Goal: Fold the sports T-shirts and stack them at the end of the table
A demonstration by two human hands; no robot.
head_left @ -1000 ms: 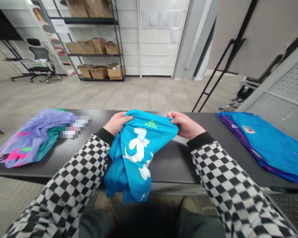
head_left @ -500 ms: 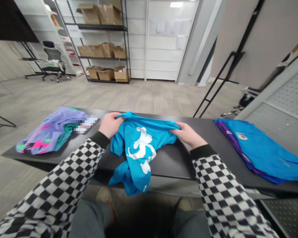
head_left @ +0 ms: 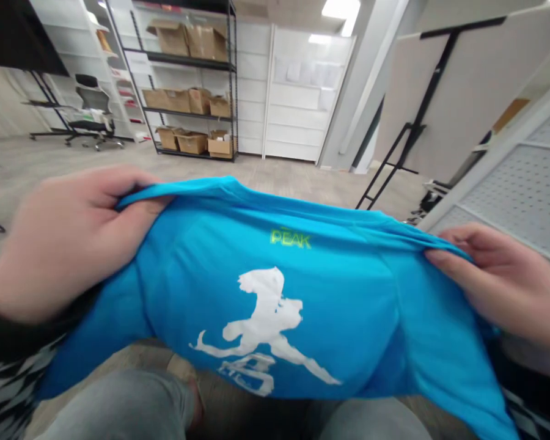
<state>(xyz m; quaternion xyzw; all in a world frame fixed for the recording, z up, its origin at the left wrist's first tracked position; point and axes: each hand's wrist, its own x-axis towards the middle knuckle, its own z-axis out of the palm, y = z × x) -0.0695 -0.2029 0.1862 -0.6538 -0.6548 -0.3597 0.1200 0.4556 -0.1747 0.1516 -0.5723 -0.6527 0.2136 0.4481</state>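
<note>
The left hand [head_left: 73, 241] and right hand [head_left: 517, 278] have fingers [head_left: 140, 215] clamped on the blue shirt [head_left: 330, 275], which hangs between and below them. Spreading seems the present step; the next move probably calls for even tension.

Ceiling light [head_left: 341, 8]: blazing white up top!
Cabinet [head_left: 288, 135]: catching glare, high up.
Blue shirt [head_left: 348, 275]: bright above, darker below.
Left hand [head_left: 73, 238], right hand [head_left: 516, 281]: blurred!
Pegboard [head_left: 522, 189]: stretched, edgeward.

Over on the left we had a dark screen [head_left: 21, 40], an office chair [head_left: 91, 101] near it, then cardboard boxes [head_left: 208, 41] along a black rack [head_left: 187, 60], white panels [head_left: 296, 131], and, out right, a pale board [head_left: 479, 85] on a black stand [head_left: 428, 101]!
</note>
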